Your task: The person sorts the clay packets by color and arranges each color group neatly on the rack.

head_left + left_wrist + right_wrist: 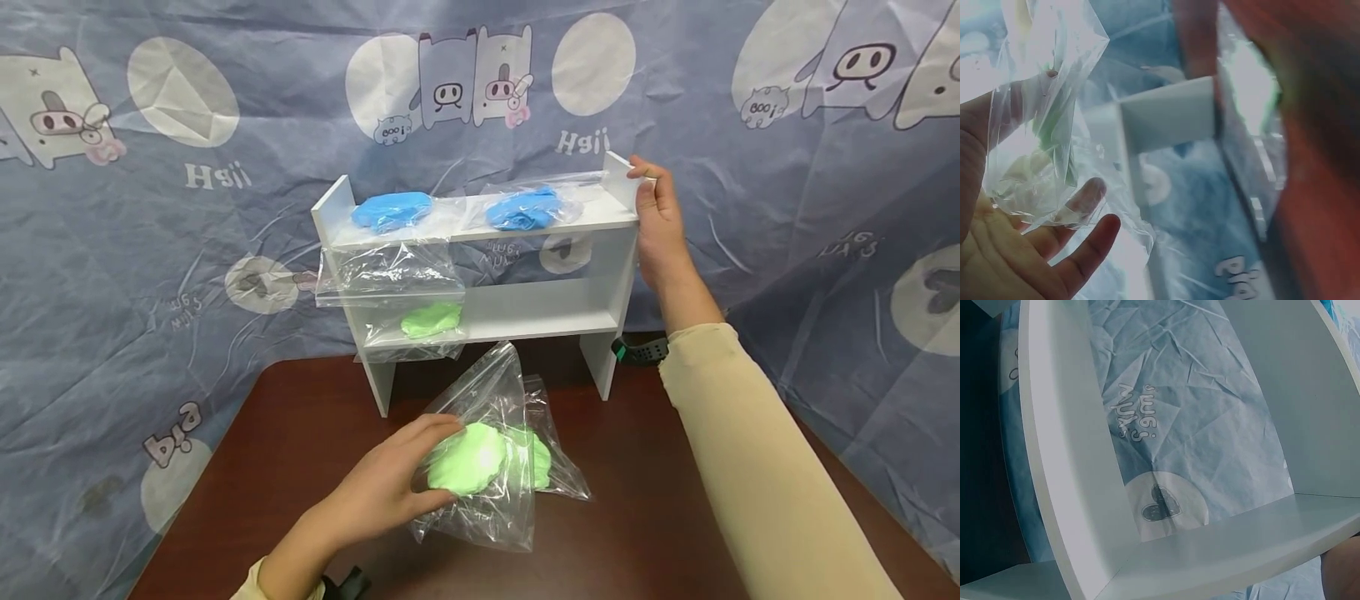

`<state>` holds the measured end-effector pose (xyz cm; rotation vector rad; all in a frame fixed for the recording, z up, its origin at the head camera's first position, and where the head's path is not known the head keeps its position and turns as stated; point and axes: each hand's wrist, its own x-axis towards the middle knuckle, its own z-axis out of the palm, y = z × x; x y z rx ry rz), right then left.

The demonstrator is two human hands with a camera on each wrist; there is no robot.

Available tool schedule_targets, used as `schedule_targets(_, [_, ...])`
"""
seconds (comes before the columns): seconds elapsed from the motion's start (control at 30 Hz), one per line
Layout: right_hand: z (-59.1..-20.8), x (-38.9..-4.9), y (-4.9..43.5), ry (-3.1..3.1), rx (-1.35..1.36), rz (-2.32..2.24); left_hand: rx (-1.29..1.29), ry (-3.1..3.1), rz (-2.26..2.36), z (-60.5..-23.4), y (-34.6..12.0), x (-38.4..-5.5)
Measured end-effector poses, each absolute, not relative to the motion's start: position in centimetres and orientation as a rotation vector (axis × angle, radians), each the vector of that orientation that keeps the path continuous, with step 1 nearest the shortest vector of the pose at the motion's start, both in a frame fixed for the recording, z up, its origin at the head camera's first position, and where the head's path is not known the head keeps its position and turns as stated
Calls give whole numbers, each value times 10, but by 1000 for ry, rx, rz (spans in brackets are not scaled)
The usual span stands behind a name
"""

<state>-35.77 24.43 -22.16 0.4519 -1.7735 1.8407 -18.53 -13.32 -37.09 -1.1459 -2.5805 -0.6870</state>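
Note:
My left hand point(393, 471) pinches a clear zip bag point(491, 517) holding a flat light-green lump point(467, 460), low over the table. In the left wrist view the crinkled plastic point(1041, 194) hangs by the thumb, with the other fingers spread beneath it. Just behind it, a second green lump point(542, 462) in a clear bag lies on the table. My right hand point(662, 225) grips the upper right side panel of a small white shelf point(540, 308), fingertips over its edge. The right wrist view faces the shelf's inner boards point(1222, 556).
On the top board sit two bagged blue lumps point(393, 210), left and right. A bagged green lump point(431, 320) rests on the lower board's left, with plastic hanging over the front. Around the dark red-brown table point(300, 442) hangs a blue printed cloth point(285, 100).

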Motion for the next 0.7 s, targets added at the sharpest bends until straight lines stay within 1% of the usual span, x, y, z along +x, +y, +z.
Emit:
schedule_targets(0.23, [-221, -357, 242, -1764, 442, 1847, -1151, -2538, -423, -346, -118, -195])
schedule_targets(0.5, [-222, -357, 241, -1768, 439, 1840, -1189, -2509, -320, -324, -112, -223])
schedule_targets(0.7, [-221, -356, 241, -1743, 463, 1847, -1197, -2509, -239, -320, -104, -248])
